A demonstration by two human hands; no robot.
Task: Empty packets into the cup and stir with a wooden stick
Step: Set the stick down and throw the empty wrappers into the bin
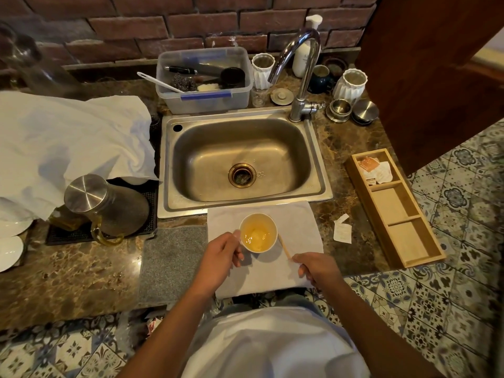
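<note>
A paper cup [258, 232] with pale yellow liquid stands on a white cloth [297, 222] in front of the sink. My left hand [226, 251] grips the cup's left side. My right hand [313, 266] pinches the near end of a wooden stick [283, 246], which lies slanted just right of the cup, outside it. A torn, emptied white packet [342, 229] lies on the counter to the right of the cloth. More packets [375, 169] sit in the far compartment of a wooden tray [401, 214].
A steel sink [240, 159] with a tap [302, 75] lies behind the cup. A steel jug [106, 203] rests on a black mat at left, beside a white towel [68, 143]. A plastic tub [204, 80], cups and jars line the back wall.
</note>
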